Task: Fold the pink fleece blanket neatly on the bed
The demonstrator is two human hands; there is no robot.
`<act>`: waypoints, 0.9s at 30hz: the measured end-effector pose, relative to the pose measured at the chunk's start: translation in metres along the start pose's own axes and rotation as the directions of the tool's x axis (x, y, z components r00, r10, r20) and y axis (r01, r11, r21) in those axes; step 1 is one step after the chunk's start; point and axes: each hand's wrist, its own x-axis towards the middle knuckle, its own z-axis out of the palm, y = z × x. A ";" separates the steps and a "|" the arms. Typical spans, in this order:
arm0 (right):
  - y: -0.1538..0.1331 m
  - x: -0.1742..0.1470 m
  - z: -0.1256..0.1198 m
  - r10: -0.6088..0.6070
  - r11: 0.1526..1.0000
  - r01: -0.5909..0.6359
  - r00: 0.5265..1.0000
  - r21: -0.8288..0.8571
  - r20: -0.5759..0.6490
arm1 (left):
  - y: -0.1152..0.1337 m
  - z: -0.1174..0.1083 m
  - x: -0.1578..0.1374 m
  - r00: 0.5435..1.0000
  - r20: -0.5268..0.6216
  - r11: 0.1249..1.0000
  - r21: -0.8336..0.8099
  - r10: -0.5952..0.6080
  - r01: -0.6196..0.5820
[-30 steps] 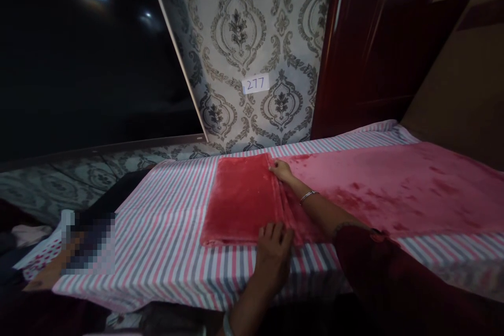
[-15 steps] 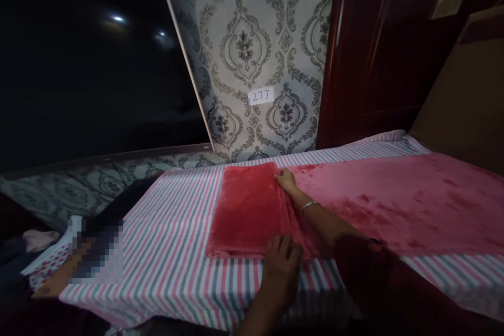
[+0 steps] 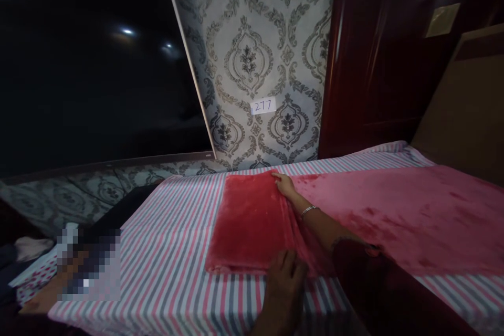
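Note:
A red plush blanket (image 3: 248, 226) lies on the table, its left end folded into a neat stack of layers and the rest spread flat to the right. At the stack's far right corner, my right hand (image 3: 284, 186) is closed, pinching the blanket's edge; a silver bangle is on that wrist. My left hand (image 3: 285, 281) is curled over the near right corner of the stack, fingers bent around the fabric. Its fingertips are partly hidden. Between the two hands, the fold's right edge shows loose, slanting layers.
A striped cloth (image 3: 165, 252) covers the table. Behind stand a dark television (image 3: 98, 73), a patterned wall with a paper label (image 3: 263, 105), a dark red door (image 3: 366, 63) and a cardboard box (image 3: 468, 94). A person's pixelated shape and clothes are at the lower left.
The camera view has tilted slightly up, so everything sits lower. My right hand has slid a little toward the stack's far corner. My left hand stays at the near corner.

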 end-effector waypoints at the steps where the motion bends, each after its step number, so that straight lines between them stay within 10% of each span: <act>1: 0.001 0.000 0.002 0.002 1.000 -0.002 1.000 -0.015 -0.002 | 0.000 0.000 0.000 1.000 0.008 1.000 -0.011 -0.003 0.003; 10: 0.003 0.004 0.004 0.007 0.995 -0.009 1.000 -0.104 -0.018 | 0.003 -0.014 0.009 0.997 -0.077 0.993 -0.114 -0.010 0.001; 27: -0.012 -0.014 -0.012 0.010 0.904 0.036 0.994 -0.426 0.106 | 0.016 -0.014 0.019 0.995 0.097 0.983 -0.183 0.022 -0.004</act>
